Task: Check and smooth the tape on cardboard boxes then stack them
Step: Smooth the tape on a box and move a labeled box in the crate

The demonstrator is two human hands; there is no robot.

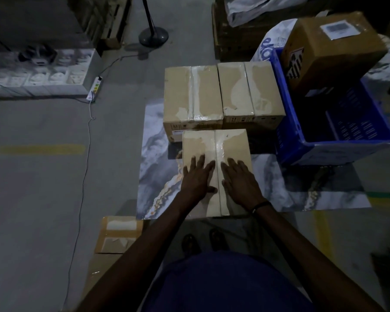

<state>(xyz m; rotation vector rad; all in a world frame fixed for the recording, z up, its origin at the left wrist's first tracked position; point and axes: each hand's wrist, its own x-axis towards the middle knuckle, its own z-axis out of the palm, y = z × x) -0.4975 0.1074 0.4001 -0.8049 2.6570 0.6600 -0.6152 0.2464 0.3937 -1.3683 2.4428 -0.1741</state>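
Pressing flat with straight fingers, the left hand (198, 176) and right hand (239, 180) rest either side of the glossy tape seam (217, 152) on the nearest cardboard box (234, 145), lying on the marbled counter (153, 167) before two more taped boxes (221, 91).
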